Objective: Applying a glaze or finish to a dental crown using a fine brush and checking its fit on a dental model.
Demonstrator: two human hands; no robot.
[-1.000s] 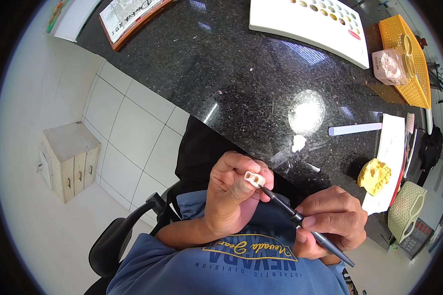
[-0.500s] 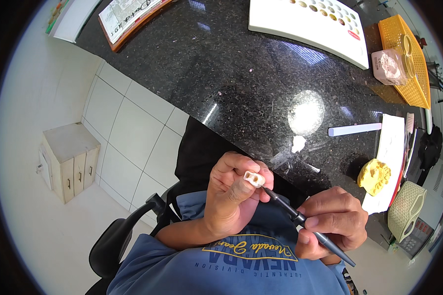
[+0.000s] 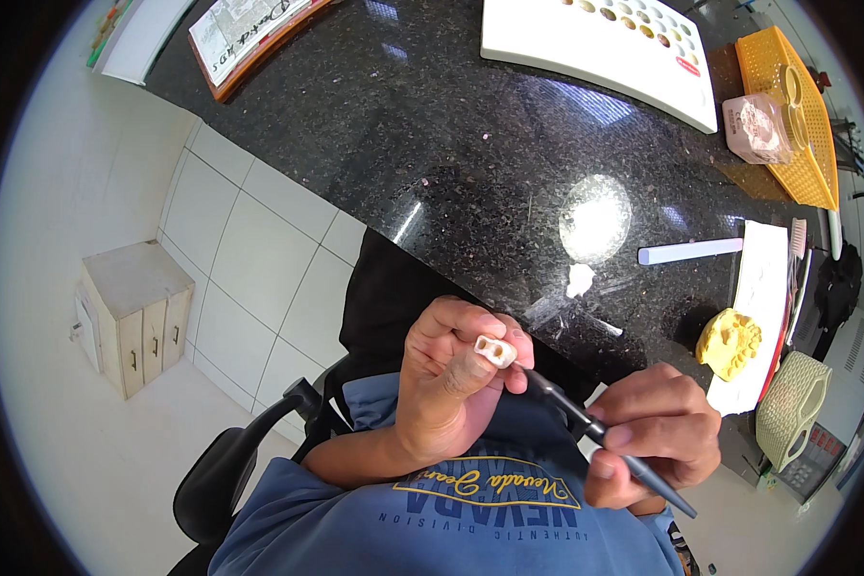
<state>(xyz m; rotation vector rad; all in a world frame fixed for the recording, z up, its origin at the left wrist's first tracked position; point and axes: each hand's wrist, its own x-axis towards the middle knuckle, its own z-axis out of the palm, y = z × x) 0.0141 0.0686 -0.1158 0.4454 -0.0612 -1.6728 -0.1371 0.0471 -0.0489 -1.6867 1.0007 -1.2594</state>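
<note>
My left hand (image 3: 444,384) pinches a small whitish dental bridge (image 3: 494,351) between thumb and fingers, its hollow side with brownish openings facing up. In my right hand (image 3: 658,432) is a slim dark pen-shaped tool (image 3: 562,403), gripped like a pen. Its fine tip points at the bridge from the lower right, with a small gap between them; whether it ends in bristles I cannot make out. Both hands are in front of my shirt, at the near edge of the black speckled bench (image 3: 374,125).
A yellow dental cast (image 3: 730,344) sits on white paper (image 3: 754,278) at the right. Nearby lie a pale lilac stick (image 3: 689,252) and white powder (image 3: 580,280). A white palette (image 3: 586,43), a pink-powder jar (image 3: 756,130) and an orange basket (image 3: 811,115) stand farther back.
The tool in my right hand has drawn slightly away from the bridge, toward the lower right. My left hand and the bridge have hardly moved.
</note>
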